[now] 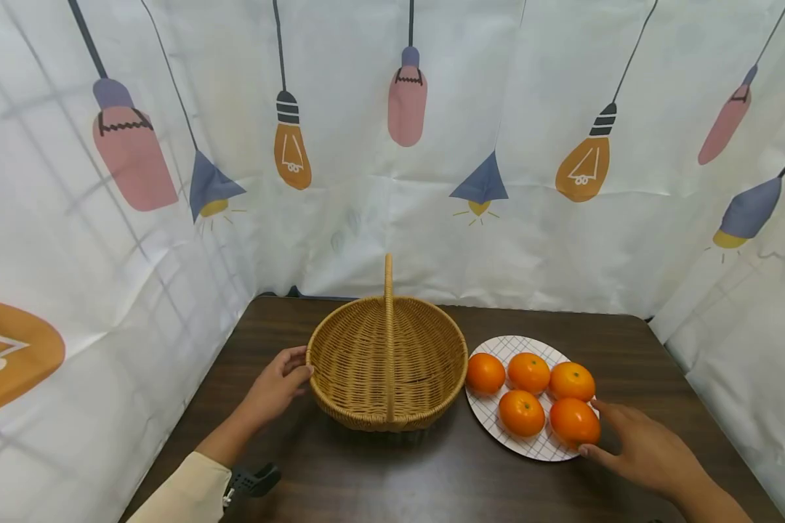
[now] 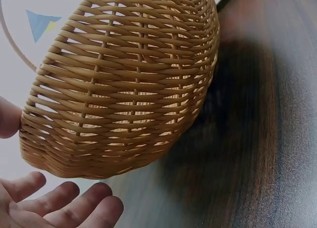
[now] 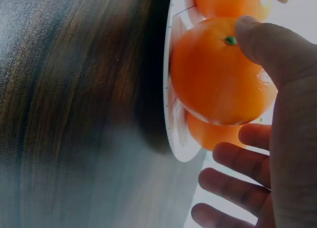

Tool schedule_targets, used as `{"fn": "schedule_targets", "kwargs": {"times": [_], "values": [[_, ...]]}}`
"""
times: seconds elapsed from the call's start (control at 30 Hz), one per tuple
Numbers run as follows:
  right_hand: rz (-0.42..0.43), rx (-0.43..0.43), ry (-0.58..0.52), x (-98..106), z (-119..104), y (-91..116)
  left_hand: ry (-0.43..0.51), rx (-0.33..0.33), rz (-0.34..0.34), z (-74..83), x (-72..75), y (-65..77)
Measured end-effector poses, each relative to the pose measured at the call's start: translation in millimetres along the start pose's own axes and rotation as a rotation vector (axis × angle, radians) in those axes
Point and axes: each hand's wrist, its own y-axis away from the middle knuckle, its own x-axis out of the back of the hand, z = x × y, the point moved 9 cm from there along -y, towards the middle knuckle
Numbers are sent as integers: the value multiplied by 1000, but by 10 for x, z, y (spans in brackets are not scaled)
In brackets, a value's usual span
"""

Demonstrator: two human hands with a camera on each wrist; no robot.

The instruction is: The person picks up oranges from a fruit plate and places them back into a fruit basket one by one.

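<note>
A round wicker basket (image 1: 347, 392) with a tall arched handle (image 1: 389, 327) stands on the dark table. My left hand (image 1: 281, 385) is at its left rim. In the left wrist view the thumb (image 2: 7, 119) meets the rim, while the other fingers (image 2: 74, 203) lie loosely extended beside the wickerwork (image 2: 129, 89). On the right, several oranges sit on a round white checked plate (image 1: 490, 425). My right hand (image 1: 647, 443) is around the front right orange (image 1: 574, 423). Its thumb (image 3: 262, 42) lies against that orange (image 3: 218, 74), with the remaining fingers spread below it.
The wood-grain table (image 1: 379, 479) carries the basket at the middle and the plate to its right. A pale curtain (image 1: 366, 218) printed with lamps hangs behind and along both sides. A dark strap (image 1: 255, 481) is at my left wrist.
</note>
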Motion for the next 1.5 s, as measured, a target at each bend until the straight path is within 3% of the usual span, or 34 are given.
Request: {"fn": "schedule_targets", "kwargs": {"times": [0.3,1.23,1.5], "values": [[-34,-27,6,-59,30,-2,42,35,15,-12,-7,-56],[31,-53,-31,-153,-22,-69,100,51,14,-34,-12,-78],[7,-85,-106,-193,17,-84,92,48,19,-38,-21,-78]]}}
